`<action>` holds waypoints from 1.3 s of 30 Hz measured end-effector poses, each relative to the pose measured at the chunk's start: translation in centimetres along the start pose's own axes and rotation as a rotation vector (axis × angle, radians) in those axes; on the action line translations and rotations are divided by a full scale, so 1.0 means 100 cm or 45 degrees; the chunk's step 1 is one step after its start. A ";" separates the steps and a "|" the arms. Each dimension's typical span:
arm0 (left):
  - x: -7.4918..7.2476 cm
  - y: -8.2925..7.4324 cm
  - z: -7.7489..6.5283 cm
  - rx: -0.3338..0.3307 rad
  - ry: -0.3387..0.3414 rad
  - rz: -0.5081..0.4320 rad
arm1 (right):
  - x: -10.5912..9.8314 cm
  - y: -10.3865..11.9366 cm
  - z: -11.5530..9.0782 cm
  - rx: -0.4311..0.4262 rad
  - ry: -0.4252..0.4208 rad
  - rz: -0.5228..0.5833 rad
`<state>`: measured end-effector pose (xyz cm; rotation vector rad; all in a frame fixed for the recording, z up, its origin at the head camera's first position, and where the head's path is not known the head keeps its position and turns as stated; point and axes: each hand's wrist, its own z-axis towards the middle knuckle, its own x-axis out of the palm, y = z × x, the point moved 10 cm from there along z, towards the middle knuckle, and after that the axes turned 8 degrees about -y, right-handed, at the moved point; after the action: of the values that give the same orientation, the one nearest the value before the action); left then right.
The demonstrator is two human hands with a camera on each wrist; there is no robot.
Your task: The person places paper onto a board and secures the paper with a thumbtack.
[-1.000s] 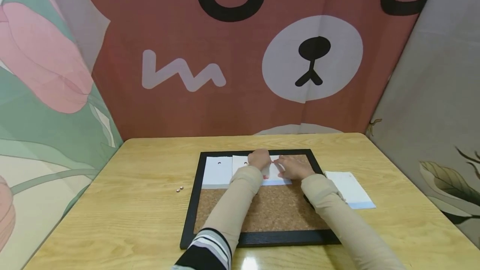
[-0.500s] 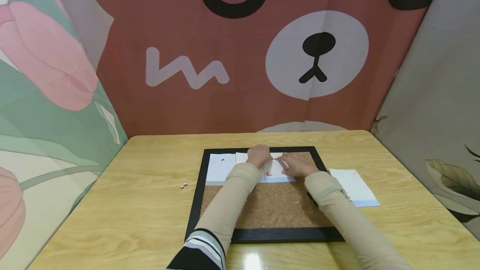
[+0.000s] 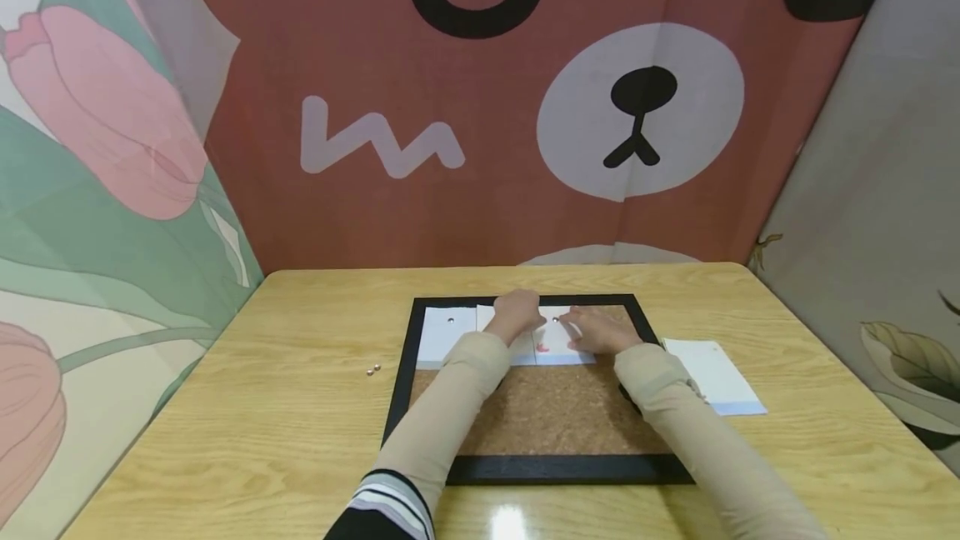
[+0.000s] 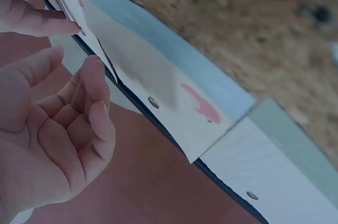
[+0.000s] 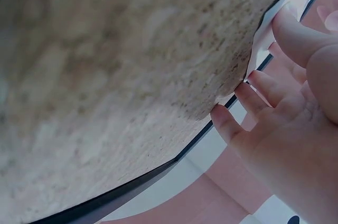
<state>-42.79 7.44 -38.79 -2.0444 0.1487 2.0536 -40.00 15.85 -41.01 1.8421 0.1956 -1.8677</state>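
Observation:
A black-framed cork board [image 3: 570, 415] lies on the table with three white sheets in a row along its top. The left sheet [image 3: 442, 340] and right sheet [image 3: 555, 348] each show a silver thumbtack near the top edge, and the middle sheet [image 4: 174, 92] bears one too. My left hand [image 3: 516, 313] is over the join of the middle and right sheets; its fingers curl loosely around nothing in the left wrist view. Just right of the right sheet's thumbtack [image 3: 556, 320], my right hand [image 3: 600, 330] rests with spread fingers on the sheet's edge and the cork.
Two loose thumbtacks [image 3: 372, 370] lie on the table [image 3: 300, 423] left of the board. Another white sheet [image 3: 716, 377] with a blue lower band lies to the right of the frame. Patterned cloth [image 3: 360, 223] hangs behind and at both sides.
My left fingers have drawn back a little from the right sheet's thumbtack, which now shows between the hands. The right hand has barely moved. The head view has shifted slightly.

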 end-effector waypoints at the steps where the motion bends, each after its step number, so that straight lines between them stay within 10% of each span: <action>1: 0.001 0.000 -0.001 0.013 0.005 0.010 | 0.000 0.001 0.000 -0.004 -0.003 -0.002; 17: 0.007 -0.008 -0.013 0.333 -0.029 0.044 | -0.002 0.003 0.000 -0.023 -0.031 -0.036; 39: 0.019 -0.008 -0.018 0.320 0.002 0.194 | -0.006 0.008 -0.004 -0.125 -0.035 0.025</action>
<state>-40.86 8.00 -40.60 -1.9329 0.5493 2.0004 -39.34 15.48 -40.29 1.7459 0.2544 -1.8358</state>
